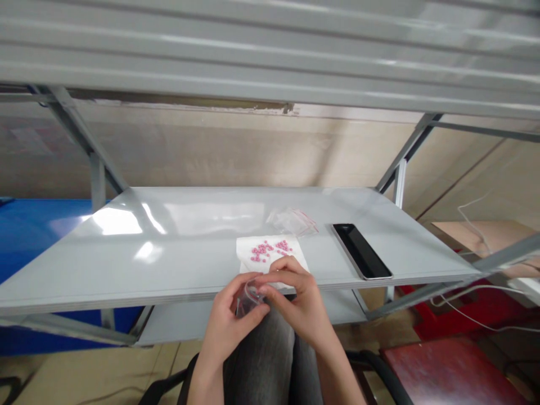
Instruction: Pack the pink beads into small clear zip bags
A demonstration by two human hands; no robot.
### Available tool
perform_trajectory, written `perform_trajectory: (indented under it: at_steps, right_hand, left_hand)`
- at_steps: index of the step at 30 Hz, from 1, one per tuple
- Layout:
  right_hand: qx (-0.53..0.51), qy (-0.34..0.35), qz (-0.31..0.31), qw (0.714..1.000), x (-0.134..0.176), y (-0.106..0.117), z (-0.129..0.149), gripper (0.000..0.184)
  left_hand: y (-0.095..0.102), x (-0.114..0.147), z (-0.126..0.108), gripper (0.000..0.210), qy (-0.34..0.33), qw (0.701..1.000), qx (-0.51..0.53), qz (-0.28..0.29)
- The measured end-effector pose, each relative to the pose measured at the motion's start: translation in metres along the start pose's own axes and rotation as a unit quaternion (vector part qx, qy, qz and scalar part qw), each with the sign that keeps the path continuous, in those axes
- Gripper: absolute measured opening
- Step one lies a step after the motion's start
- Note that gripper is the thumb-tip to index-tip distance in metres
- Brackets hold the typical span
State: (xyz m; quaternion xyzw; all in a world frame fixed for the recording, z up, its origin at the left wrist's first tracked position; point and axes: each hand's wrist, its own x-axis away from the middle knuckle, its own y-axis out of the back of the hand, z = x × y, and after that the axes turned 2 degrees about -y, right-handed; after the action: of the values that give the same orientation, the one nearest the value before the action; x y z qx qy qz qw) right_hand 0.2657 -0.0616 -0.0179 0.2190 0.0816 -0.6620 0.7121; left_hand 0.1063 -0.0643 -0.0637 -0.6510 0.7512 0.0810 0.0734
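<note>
Between my two hands, just off the table's front edge, is a small clear plastic bag (248,299). My left hand (230,318) is closed around its left side, thumb in front. With bent fingers, my right hand (295,292) pinches the bag's upper right edge. Whether anything lies inside the bag I cannot tell. Beyond my hands, several small pink pellets (261,251) lie in two loose groups on a white paper sheet (245,244). My right fingers partly cover the sheet's near edge. Behind the sheet rests a pile of clear zip bags (295,221) with reddish edges.
A black phone-like device (361,251) lies on the right of the grey table (189,264). A ribbed grey panel (270,50) hangs low overhead, with slanted metal struts on both sides. White cables and a red stool (455,371) are at the lower right.
</note>
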Motion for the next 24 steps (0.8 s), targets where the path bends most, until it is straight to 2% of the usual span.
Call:
perform_trajectory:
  at_steps: [4, 8, 11, 15, 20, 24]
  right_hand:
    - [-0.007, -0.003, -0.044, 0.999, -0.008, 0.004, -0.021, 0.011]
    - [0.171, 0.022, -0.118, 0.978, -0.019, 0.004, -0.047, 0.008]
    - [0.270, 0.028, -0.105, 0.957, -0.025, -0.003, -0.058, 0.006]
    - [0.319, 0.016, -0.086, 0.944, -0.030, -0.011, -0.063, 0.009]
    - [0.310, 0.014, -0.105, 0.945, -0.033, -0.013, -0.064, 0.011]
    - [0.166, 0.031, -0.119, 0.978, -0.028, -0.007, -0.045, 0.010]
  left_hand:
    - [0.000, 0.000, 0.001, 0.040, -0.009, 1.000, 0.010, 0.007]
    - [0.000, 0.000, 0.003, 0.040, -0.008, 1.000, 0.008, 0.003]
    - [0.000, -0.001, 0.004, 0.041, -0.008, 1.000, 0.013, 0.003]
    - [0.000, -0.001, 0.003, 0.041, -0.005, 1.000, 0.016, 0.011]
    - [0.000, 0.000, 0.002, 0.041, -0.001, 1.000, 0.012, 0.012]
    - [0.000, -0.001, 0.000, 0.042, -0.006, 1.000, 0.007, 0.009]
